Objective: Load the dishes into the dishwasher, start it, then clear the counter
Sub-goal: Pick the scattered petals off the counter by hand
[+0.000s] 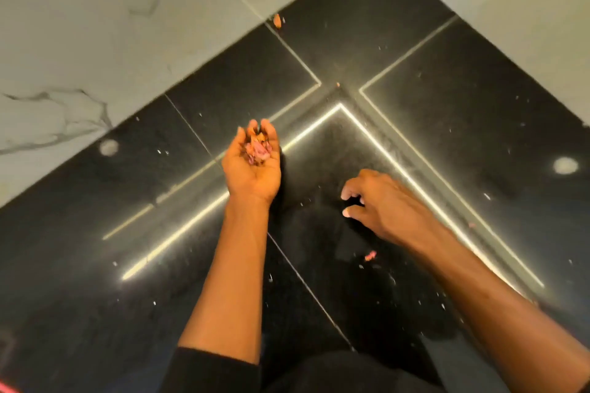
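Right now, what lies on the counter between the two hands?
Only bare black counter with tiny specks, in the head view. The left hand cups pink scraps; the right hand is half curled.

Surface (447,137) fills a corner where the left wall (79,25) and the right wall (526,9) meet at the far end. Left hand (252,166) at centre, palm up, with a pile of scraps (257,148) in it. Right hand (380,204) to its right and slightly nearer, over the surface. One loose scrap (277,20) far off, against the foot of the left wall. Another scrap (370,255) on the surface just near of the right hand, beside the forearm.
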